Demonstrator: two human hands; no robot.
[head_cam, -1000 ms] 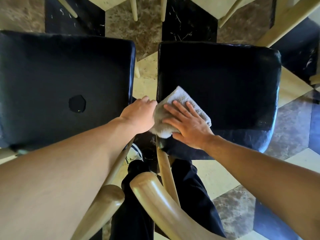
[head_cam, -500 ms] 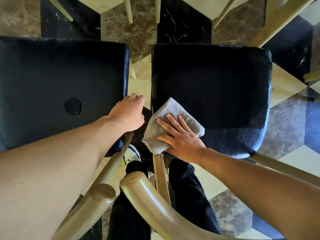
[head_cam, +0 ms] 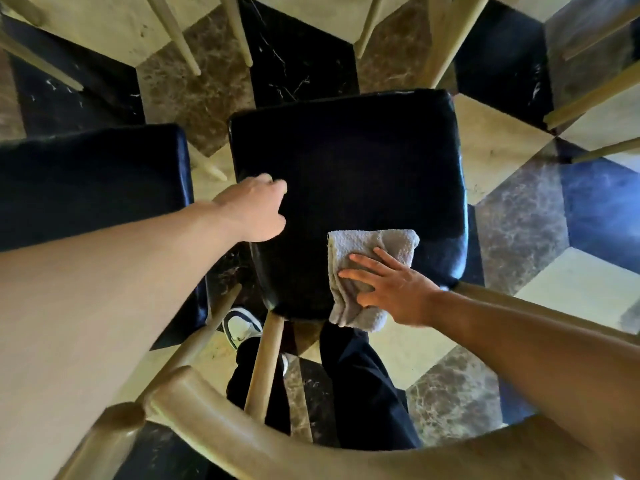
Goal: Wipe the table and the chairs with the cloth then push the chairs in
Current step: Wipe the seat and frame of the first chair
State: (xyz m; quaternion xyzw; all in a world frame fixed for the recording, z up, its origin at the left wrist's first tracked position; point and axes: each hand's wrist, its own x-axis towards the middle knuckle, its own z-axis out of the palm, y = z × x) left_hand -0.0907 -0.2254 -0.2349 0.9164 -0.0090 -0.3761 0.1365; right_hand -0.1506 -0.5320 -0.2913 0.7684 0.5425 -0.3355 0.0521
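Observation:
Below me stand two chairs with black padded seats. On the near edge of the right chair's seat [head_cam: 346, 161] lies a folded grey cloth [head_cam: 370, 244], and my right hand [head_cam: 391, 289] presses flat on it with straight, spread fingers. Part of the cloth hangs over the seat's front edge. My left hand [head_cam: 254, 209] rests at the left edge of the same seat, fingers curled over its side; I cannot see what they hold. The left chair's seat [head_cam: 90, 181] sits beside it, partly under my left forearm.
The curved pale wooden backrest [head_cam: 263, 441] of the right chair arcs across the bottom, with a spindle [head_cam: 265, 365] rising to the seat. My dark trousers and a white shoe [head_cam: 240, 327] show below. Pale wooden legs [head_cam: 446, 39] stand on the patterned marble floor at the top.
My right hand has slid the cloth rightward along the seat's near edge. My left hand moved from the gap between the chairs onto the right seat's left edge. The view shifted right.

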